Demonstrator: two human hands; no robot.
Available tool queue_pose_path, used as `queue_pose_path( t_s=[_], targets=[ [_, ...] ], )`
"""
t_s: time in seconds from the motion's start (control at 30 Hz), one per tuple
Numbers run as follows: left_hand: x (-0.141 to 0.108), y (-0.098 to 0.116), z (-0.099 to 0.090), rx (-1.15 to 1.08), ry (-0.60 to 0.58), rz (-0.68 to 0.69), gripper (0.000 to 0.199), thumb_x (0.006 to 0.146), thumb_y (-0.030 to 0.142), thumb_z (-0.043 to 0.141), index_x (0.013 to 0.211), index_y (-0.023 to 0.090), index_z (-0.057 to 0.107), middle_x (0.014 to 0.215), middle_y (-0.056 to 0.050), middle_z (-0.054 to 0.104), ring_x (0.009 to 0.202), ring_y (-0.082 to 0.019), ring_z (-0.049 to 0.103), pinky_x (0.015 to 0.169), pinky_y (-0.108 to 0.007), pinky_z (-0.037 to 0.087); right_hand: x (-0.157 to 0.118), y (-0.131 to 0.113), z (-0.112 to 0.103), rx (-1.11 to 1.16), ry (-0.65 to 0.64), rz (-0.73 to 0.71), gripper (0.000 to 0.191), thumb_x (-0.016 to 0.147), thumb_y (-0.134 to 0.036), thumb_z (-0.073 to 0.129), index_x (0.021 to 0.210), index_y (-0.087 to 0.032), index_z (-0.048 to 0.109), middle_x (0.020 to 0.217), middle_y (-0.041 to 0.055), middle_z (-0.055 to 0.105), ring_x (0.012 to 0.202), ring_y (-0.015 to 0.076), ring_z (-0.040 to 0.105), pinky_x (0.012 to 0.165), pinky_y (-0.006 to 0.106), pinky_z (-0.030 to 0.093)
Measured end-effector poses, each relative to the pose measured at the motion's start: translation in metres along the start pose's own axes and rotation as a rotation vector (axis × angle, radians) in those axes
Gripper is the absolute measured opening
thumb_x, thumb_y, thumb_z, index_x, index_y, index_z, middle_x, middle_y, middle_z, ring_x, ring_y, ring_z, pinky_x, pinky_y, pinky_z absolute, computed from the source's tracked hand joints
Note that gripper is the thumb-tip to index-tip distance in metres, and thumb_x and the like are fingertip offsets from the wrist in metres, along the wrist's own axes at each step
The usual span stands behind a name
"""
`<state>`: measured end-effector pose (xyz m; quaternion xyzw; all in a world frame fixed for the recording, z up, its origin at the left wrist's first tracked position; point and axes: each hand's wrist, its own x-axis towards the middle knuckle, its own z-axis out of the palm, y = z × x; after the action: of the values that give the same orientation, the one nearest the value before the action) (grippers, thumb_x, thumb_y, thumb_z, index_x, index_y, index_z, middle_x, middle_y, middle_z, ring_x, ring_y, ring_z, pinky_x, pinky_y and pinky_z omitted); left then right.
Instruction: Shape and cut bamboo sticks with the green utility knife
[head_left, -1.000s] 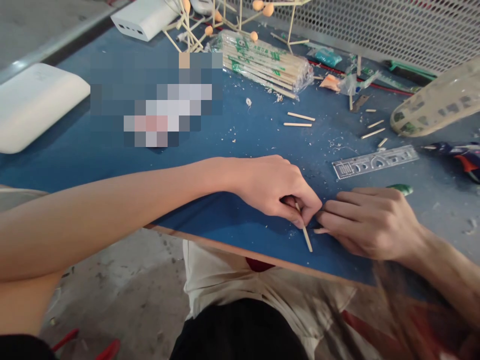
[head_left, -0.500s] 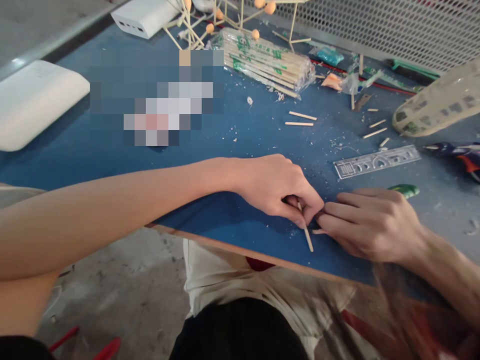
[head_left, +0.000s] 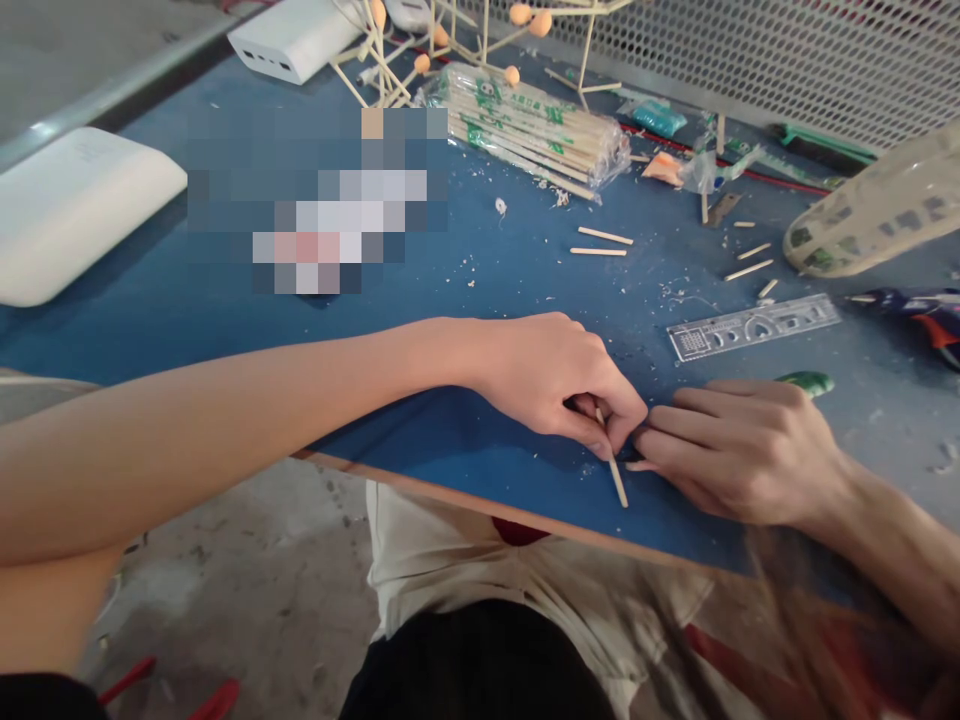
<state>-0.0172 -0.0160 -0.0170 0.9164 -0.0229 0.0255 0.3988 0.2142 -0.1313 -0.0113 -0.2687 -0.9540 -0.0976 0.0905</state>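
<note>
Between the thumb and fingers of my left hand (head_left: 566, 375) is a thin wooden stick (head_left: 618, 482), its lower end pointing toward the table's front edge. My right hand (head_left: 750, 450) is closed close beside it, the fingers of both hands nearly touching. A green handle end (head_left: 806, 383) shows behind my right hand, and a small dark edge shows by its thumb near the stick. It looks like a green-handled knife, mostly hidden by the hand. Both hands rest low over the blue table (head_left: 450, 440).
A clear stencil ruler (head_left: 754, 327) and a glue gun (head_left: 911, 305) lie to the right, near a plastic bottle (head_left: 862, 220). Cut sticks (head_left: 600, 251), a bag of sticks (head_left: 532, 125) and a stick frame with orange balls (head_left: 484, 35) lie further back. White boxy devices (head_left: 82, 215) stand left.
</note>
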Motion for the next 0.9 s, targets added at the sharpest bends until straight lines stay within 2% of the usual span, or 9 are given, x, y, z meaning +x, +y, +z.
queue_pose_path(
  t_s=[0.37, 0.57, 0.8, 0.9],
  targets=[
    [0.0000, 0.0003, 0.0006, 0.023, 0.017, -0.004, 0.011, 0.093, 0.032, 0.066, 0.094, 0.036, 0.076, 0.091, 0.009, 0.078, 0.081, -0.011, 0.068, 0.068, -0.024, 0.040, 0.0009, -0.0024, -0.0007, -0.021, -0.012, -0.005, 0.012, 0.101, -0.029, 0.056, 0.090, -0.025, 0.057, 0.076, -0.0062, 0.068, 0.063, 0.0168, 0.051, 0.058, 0.035, 0.033],
    [0.0004, 0.0011, 0.0008, 0.040, 0.006, -0.017, 0.011, 0.093, 0.032, 0.065, 0.094, 0.035, 0.075, 0.091, 0.008, 0.077, 0.080, -0.011, 0.068, 0.068, -0.024, 0.040, 0.0036, -0.0047, 0.0005, -0.027, -0.001, -0.032, 0.003, 0.097, -0.023, 0.059, 0.095, -0.024, 0.060, 0.071, -0.0059, 0.064, 0.060, 0.0175, 0.048, 0.058, 0.036, 0.032],
    [-0.0004, 0.0009, -0.0011, 0.020, -0.027, -0.015, 0.011, 0.094, 0.032, 0.064, 0.095, 0.034, 0.075, 0.089, 0.007, 0.076, 0.078, -0.011, 0.067, 0.069, -0.024, 0.041, 0.0027, -0.0006, 0.0014, -0.003, 0.047, 0.036, 0.022, 0.101, -0.028, 0.055, 0.079, -0.024, 0.060, 0.069, -0.0034, 0.062, 0.060, 0.0153, 0.049, 0.057, 0.034, 0.032],
    [-0.0012, 0.0002, -0.0011, 0.008, -0.017, -0.005, 0.012, 0.093, 0.029, 0.065, 0.095, 0.034, 0.075, 0.088, 0.007, 0.076, 0.078, -0.011, 0.067, 0.068, -0.025, 0.041, 0.0023, 0.0002, 0.0014, -0.005, 0.049, 0.036, 0.023, 0.100, -0.029, 0.056, 0.078, -0.024, 0.062, 0.067, -0.0036, 0.061, 0.060, 0.0148, 0.049, 0.058, 0.033, 0.031]
  ],
)
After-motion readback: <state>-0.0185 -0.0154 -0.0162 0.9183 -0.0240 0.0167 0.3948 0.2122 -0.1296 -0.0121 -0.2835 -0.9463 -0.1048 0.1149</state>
